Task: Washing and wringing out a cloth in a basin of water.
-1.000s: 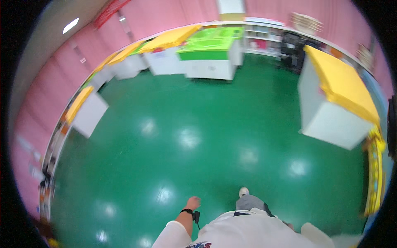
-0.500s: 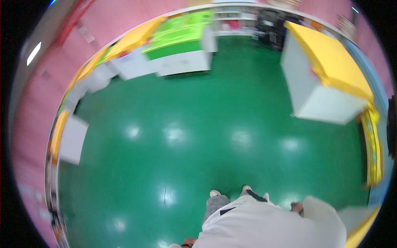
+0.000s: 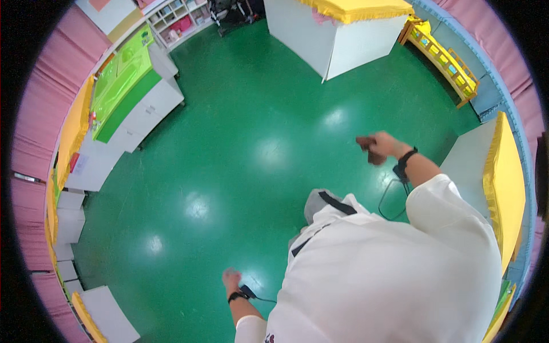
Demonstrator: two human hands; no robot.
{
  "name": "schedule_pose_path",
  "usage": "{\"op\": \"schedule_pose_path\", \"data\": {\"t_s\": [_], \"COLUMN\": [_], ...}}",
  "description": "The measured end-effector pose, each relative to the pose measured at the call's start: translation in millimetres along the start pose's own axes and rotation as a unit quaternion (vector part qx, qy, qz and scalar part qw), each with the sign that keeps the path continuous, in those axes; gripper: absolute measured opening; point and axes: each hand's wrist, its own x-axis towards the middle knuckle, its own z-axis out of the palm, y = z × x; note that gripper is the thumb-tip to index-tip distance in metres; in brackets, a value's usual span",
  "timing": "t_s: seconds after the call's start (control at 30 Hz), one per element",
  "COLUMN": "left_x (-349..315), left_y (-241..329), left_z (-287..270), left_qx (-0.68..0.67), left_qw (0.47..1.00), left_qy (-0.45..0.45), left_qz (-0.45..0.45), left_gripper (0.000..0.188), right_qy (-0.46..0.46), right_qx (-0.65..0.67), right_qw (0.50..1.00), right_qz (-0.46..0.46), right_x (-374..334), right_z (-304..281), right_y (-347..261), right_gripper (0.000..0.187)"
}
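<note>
My right hand (image 3: 390,144) reaches out in front of my body, its fingers closed on a small dark brown object (image 3: 374,157). Two lobes of this object stick out past the fingers; blur hides its exact kind, and it hangs above the green floor. Low at my left side is my left hand (image 3: 231,278), well away from any furniture. Its fingers are too small and smeared to read. A black band (image 3: 407,160) circles my right wrist, and another black band (image 3: 235,296) my left; a dark cable runs from each side.
A yellow-topped white table (image 3: 366,43) stands ahead, a wooden doll-bed-like frame (image 3: 440,60) right of it. Close on my right is another yellow-covered unit (image 3: 506,177). A green-topped play counter (image 3: 128,74) and white cabinets line the left. Glossy green floor (image 3: 229,143) lies between.
My view has swung to the right, so the furniture has shifted leftward. My right arm has come up and forward, bringing the brown object into sight. My left forearm now shows more.
</note>
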Motion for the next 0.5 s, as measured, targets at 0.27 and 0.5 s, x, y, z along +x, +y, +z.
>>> {"op": "schedule_pose_path", "data": {"t_s": [0.27, 0.5], "left_x": [57.6, 14.8], "left_y": [88.7, 57.7], "left_z": [-176.0, -334.8], "left_qx": [-0.181, -0.055], "left_qw": [0.947, 0.960], "left_qy": [0.186, 0.228], "left_qz": [-0.191, -0.154], "left_gripper": [0.028, 0.023], "right_qy": [0.127, 0.104], "right_qx": [0.010, -0.047], "right_qw": [0.975, 0.913], "right_qz": [-0.182, -0.393], "right_x": [156.4, 375.8], "right_z": [-59.1, 19.7], "right_y": [-281.9, -525.8], "right_gripper": [0.034, 0.035]}}
